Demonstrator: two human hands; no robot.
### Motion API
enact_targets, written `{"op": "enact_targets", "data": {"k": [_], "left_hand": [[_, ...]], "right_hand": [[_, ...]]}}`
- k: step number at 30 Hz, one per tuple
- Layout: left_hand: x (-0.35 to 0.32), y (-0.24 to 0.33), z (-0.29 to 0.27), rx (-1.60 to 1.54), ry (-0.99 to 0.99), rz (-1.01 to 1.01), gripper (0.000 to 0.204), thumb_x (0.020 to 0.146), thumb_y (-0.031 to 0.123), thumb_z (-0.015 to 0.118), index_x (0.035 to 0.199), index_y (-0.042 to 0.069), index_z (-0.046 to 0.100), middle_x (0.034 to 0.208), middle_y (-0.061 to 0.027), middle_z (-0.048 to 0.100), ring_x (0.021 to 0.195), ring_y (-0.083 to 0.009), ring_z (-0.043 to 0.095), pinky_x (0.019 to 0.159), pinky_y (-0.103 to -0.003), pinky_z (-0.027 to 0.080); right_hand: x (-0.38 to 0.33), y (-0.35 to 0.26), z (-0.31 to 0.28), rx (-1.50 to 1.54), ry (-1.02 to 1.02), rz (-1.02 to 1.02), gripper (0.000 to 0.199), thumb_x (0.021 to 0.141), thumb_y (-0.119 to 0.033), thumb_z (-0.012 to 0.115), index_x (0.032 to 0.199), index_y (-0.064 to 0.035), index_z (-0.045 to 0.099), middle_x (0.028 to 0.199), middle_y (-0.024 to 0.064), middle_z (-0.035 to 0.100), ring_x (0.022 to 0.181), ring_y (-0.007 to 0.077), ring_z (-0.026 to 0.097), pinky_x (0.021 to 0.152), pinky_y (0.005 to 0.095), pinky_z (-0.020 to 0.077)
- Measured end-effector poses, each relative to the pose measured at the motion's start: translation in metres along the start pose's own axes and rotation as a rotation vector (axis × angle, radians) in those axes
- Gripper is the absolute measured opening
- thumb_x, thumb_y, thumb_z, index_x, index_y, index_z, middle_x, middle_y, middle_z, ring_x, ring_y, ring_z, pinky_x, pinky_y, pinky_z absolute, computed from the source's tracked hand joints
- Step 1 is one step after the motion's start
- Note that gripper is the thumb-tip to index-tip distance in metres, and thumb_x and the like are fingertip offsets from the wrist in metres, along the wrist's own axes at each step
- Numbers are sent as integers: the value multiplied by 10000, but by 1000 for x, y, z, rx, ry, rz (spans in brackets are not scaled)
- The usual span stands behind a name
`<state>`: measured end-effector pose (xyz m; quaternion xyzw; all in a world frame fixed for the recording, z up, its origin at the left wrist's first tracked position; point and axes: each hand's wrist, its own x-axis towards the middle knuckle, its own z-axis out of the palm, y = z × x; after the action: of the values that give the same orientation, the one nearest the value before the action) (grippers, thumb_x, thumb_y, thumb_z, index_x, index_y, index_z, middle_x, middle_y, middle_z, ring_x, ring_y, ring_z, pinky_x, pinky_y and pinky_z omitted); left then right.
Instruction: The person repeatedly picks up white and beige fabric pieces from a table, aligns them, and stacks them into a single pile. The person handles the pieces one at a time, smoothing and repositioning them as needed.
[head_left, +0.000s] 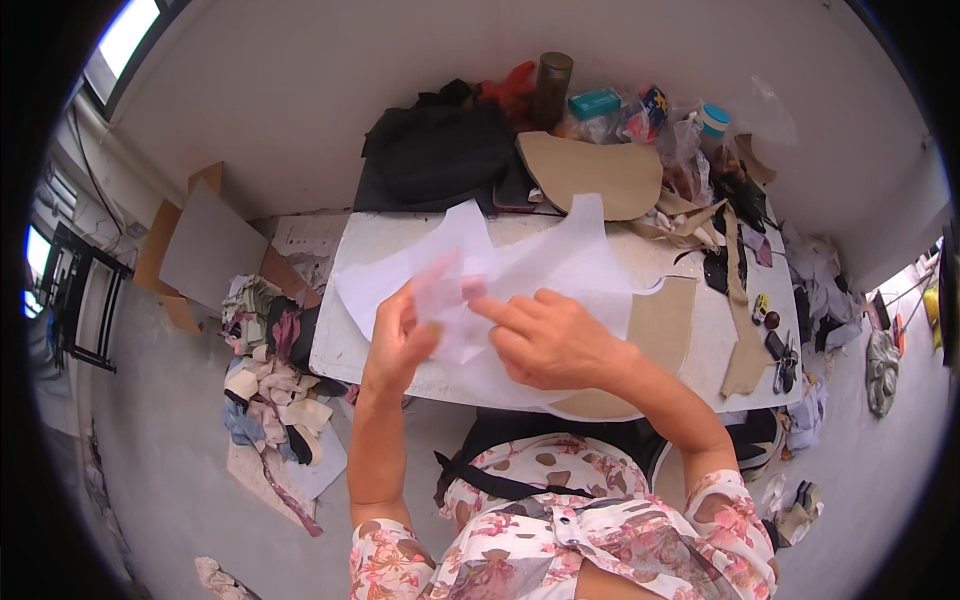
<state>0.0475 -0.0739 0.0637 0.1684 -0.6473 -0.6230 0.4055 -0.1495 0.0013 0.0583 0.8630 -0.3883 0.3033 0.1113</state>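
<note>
My left hand [398,338] holds a thin, see-through white cloth piece [560,265] just above the white table [345,345]. Some of its fingers lie behind the cloth and show faintly pink through it. My right hand [550,340] meets the same cloth from the right, its index fingertip on it and the other fingers curled; its thumb is hidden. The cloth spreads across the table with pointed upper ends. Partly under it, on the right, lies a tan pattern piece [662,330] with a pale edge.
Folded black fabric [440,155], a tan curved panel [595,175], a brown bottle [552,90] and plastic bags line the table's back. Tan strips [738,280] and scissors [785,375] lie at the right edge. Fabric scraps [280,400] and a cardboard box [205,245] are at left.
</note>
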Motion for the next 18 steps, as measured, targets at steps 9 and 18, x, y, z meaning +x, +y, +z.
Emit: {"op": "enact_targets", "data": {"k": [9,18], "left_hand": [[-14,9,16,633,123,102,207,958,78,589,1102,-47,670,923,-131,726,819,-141,678,675,-218,479],[-58,44,7,295,187,110,118,918,31,617,984,-50,671,823,-135,710,660,-143,648,618,-223,481]], "right_hand": [[10,27,-11,457,88,211,620,709,-142,766,1287,-125,544,1136,79,629,1143,299,557,1062,483,372],[-86,42,-70,484,-55,419,142,744,-104,756,826,-90,641,685,-4,621,691,200,636,1057,522,392]]}}
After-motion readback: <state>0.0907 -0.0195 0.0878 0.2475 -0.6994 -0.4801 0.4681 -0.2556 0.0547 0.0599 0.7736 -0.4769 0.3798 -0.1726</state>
